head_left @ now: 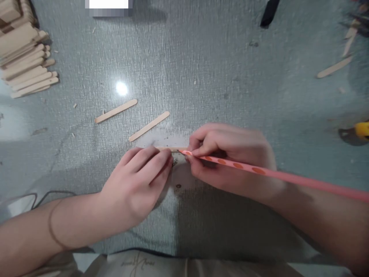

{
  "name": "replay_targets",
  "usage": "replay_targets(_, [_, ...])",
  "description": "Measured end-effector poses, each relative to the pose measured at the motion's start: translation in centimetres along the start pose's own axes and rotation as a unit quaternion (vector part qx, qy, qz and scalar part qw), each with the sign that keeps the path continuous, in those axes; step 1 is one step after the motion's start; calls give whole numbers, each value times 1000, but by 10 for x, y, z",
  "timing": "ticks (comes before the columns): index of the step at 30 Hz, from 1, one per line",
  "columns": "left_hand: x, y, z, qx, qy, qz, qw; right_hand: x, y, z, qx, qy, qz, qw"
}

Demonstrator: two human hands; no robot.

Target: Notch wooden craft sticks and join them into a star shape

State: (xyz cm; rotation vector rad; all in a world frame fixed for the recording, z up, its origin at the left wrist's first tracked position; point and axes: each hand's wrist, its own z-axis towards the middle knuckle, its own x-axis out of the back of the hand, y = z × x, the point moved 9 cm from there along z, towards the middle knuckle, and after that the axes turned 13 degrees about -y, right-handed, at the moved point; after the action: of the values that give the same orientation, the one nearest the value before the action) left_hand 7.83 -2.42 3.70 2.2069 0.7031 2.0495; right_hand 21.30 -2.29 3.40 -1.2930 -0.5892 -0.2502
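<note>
In my right hand [230,157] is a long pink pencil [278,175] with orange oval spots, pinched close to its dark tip. The tip touches a wooden craft stick [175,149] lying crosswise between my hands. My left hand [141,177] is closed over the left end of that stick, its fingertips pressing down, so that end is hidden. Beneath the stick lies a pale, flat piece [184,177] with small dark marks. Just beyond my left hand, two loose craft sticks, one nearer [149,126] and one farther left [116,110], rest at a slant on the table.
A pile of craft sticks [29,69] fills the upper left of the grey textured table [201,88]. At the right lie another stick [334,67] and a yellow-handled tool [361,130]. A black object [270,13] is at the top. A thin dark cord [54,191] runs by my left forearm.
</note>
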Motion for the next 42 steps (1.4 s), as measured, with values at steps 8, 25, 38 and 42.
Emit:
replay_targets(8, [0, 0, 0, 1, 2, 0, 1000, -1, 1, -1, -8, -8, -2, 1000])
replay_targets(25, [2, 0, 0, 4, 5, 0, 1000, 2, 1, -2, -9, 9, -6, 1000])
replay_targets(38, [0, 0, 1, 3, 5, 2, 1000, -2, 2, -2, -19, -4, -3, 1000])
replay_targets(42, [-1, 0, 1, 3, -2, 2, 1000, -2, 1, -1, -12, -11, -4, 1000])
